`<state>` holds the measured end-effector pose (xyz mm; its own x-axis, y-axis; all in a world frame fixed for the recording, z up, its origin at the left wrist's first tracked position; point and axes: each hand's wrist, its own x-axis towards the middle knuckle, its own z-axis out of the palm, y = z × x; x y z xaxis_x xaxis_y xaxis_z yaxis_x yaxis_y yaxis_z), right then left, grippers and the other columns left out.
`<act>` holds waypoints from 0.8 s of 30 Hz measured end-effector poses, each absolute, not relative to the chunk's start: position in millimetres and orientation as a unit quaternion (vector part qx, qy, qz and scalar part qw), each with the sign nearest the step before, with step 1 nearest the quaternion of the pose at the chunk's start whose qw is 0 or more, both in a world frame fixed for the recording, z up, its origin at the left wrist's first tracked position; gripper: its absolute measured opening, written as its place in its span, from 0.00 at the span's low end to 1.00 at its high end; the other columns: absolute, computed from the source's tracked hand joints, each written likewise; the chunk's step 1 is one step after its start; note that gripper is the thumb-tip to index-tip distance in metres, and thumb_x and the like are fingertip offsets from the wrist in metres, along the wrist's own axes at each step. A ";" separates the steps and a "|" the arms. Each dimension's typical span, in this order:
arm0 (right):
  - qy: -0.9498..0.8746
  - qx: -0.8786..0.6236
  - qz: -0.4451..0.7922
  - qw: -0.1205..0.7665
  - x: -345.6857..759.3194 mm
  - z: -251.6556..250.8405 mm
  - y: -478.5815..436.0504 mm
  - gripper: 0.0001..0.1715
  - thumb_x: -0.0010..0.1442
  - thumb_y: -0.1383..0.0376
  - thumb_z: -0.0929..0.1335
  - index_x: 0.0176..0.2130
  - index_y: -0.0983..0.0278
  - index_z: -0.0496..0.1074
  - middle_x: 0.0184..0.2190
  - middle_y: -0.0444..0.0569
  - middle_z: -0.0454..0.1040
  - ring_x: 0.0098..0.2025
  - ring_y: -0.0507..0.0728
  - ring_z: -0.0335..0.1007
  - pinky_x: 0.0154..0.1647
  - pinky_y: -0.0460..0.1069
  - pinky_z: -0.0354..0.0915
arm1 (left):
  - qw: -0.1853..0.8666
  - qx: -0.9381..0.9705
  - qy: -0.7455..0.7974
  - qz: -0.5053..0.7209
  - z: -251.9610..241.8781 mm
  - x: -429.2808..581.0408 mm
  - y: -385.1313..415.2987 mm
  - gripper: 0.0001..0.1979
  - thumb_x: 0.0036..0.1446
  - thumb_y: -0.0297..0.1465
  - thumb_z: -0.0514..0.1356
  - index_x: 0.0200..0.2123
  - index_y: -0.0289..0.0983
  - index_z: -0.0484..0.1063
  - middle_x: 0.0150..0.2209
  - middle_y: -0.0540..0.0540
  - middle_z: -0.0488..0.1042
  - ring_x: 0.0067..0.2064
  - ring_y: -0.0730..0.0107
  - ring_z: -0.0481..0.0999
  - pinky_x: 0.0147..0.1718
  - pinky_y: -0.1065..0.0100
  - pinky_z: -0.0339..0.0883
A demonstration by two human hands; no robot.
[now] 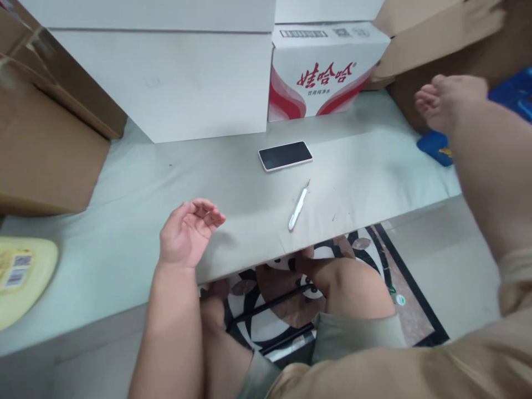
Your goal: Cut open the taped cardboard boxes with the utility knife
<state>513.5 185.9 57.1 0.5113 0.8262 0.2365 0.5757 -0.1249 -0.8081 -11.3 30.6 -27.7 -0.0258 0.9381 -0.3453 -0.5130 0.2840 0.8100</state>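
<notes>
the left hand hangs above the near edge of the worktop, palm turned inward and fingers loosely bent; its grip is released. the right hand is over at the far right, beside the open carton and above a blue packet. its fingers are curled in and a little blurred, so i cannot tell whether its grip is clenched or grasping something.

the white tool, slim with a thin metal tip, lies on the worktop to the right of the left hand and apart from it. it sits aslant, tip pointing away from the person, blunt end near the front edge. just beyond the tip lies the phone, flat, dark screen up, pale rim.

behind the phone stand a big white box and, right next to it, a water box with red lettering. a brown box stands at the left, and nearer the person a yellow bottle with a label is cut off by the picture's edge. more blue wrapping shows beyond the right forearm.
</notes>
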 end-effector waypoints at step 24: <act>-0.846 -0.369 0.294 0.249 62.7 28.4 137.4 0.13 0.57 0.70 0.70 0.44 0.62 0.78 0.44 0.51 0.78 0.36 0.55 0.74 0.48 0.55 0.72 | 0.599 0.152 0.377 0.690 -13.2 -73.6 -4.2 0.10 0.47 0.39 0.63 0.26 0.38 0.73 0.26 0.48 0.71 0.28 0.72 0.72 0.33 0.68 0.70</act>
